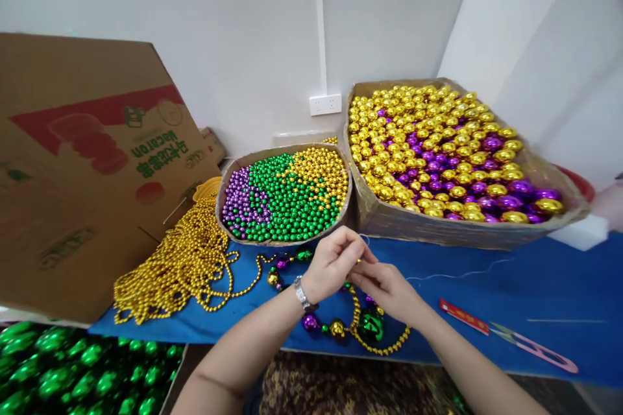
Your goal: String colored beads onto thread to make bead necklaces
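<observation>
My left hand (331, 262), with a wristwatch on the wrist, is pinched shut around a thin white thread (457, 274) and what looks like a small gold bead, just in front of the small bead box. My right hand (384, 286) meets it fingertip to fingertip, also closed in a pinch on the same spot. Below both hands lies a partly strung necklace (341, 324) of gold, purple and green beads on the blue table cover (535, 285). The thread trails off to the right across the cover.
A small cardboard box (285, 194) holds purple, green and gold beads. A large box (452, 155) of bigger gold and purple balls stands at the right. Gold bead strands (180, 266) are heaped left, beside a cardboard sheet (82, 162). Thread snips (530, 345) lie right; green balls (58, 369) bottom left.
</observation>
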The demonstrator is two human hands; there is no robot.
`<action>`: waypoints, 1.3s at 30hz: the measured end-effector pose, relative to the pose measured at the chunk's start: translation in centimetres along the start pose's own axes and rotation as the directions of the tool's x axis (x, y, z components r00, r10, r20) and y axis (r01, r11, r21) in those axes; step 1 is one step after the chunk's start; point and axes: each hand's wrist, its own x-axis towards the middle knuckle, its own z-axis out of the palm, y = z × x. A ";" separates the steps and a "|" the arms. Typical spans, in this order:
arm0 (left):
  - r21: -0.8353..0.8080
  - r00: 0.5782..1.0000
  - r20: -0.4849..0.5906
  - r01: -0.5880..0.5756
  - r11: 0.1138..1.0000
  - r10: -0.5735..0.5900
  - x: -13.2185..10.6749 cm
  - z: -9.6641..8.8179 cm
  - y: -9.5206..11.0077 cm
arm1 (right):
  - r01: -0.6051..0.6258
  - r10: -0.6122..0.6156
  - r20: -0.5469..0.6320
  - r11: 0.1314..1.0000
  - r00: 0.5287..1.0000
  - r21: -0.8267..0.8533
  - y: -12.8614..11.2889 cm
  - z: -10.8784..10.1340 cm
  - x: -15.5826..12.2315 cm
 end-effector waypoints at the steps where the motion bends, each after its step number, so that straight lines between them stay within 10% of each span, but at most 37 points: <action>1: -0.001 1.000 -0.002 -0.008 1.000 0.008 0.3 0.1 -0.5 | -0.005 0.005 -0.041 1.000 0.999 0.000 -0.2 -0.2 0.1; 12: 0.017 0.957 0.276 0.090 0.996 -0.091 -1.5 -0.9 -6.2 | -0.014 0.081 -0.343 0.981 0.936 0.192 -0.8 -3.0 1.4; 19: 0.182 0.915 0.404 -0.098 0.978 0.016 -1.8 -1.0 -6.3 | -0.126 0.151 -0.460 0.988 0.875 0.085 2.6 -6.4 1.9; 29: 0.294 0.942 0.335 -0.079 0.953 -0.025 -2.1 -1.5 -6.8 | -0.477 0.349 -0.326 0.660 0.879 -0.580 9.8 -10.8 -13.6; 34: 0.283 0.960 0.278 -0.048 0.958 -0.034 -2.3 -1.6 -7.4 | -0.563 0.422 -0.393 0.439 0.817 -0.700 11.9 -11.2 -19.7; 39: 0.212 0.969 0.234 0.026 0.977 -0.076 -2.5 -1.5 -8.0 | -0.585 0.417 -0.425 0.422 0.804 -0.692 12.8 -11.5 -21.7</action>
